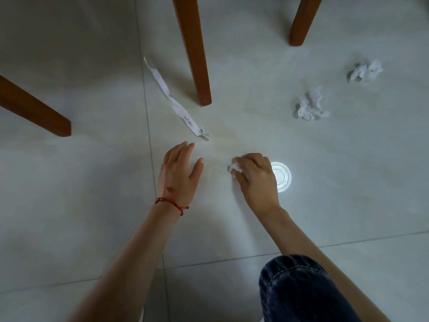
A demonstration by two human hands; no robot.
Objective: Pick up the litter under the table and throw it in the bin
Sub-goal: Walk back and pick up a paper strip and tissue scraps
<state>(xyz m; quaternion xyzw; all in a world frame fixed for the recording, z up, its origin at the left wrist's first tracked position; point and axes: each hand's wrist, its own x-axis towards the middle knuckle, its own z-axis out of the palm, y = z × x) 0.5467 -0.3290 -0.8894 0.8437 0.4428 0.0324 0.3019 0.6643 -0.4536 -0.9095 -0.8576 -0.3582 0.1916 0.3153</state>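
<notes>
Your right hand (255,177) is down at the floor (92,182), its fingers curled around a small crumpled white tissue (233,168) that pokes out on the thumb side, so that piece of litter is in your grasp, low over the pale tiles. Your left hand (180,169) hangs just beside it with the fingers spread and relaxed, gripping nothing, a red bead bracelet (171,203) around the wrist. Just beyond your left fingertips lies a long torn paper strip (174,101), running diagonally away from you and ending in a crumpled tip near your hand; it carries small dark print in two spots, but the letters are too small and blurred for you to read. A wooden leg (195,54) stands just beside the strip, another leg (301,22) rises at the upper right, and a third leg (34,108) slants in from the left edge. Two more crumpled tissues are still on the floor to your right, well apart from your hands: the nearer wad (310,106) and the farther wad (364,70). Partly hidden behind your right hand is a bright round ringed disc (282,176) on the tile. Your knee in dark denim (301,289) fills the lower right.
</notes>
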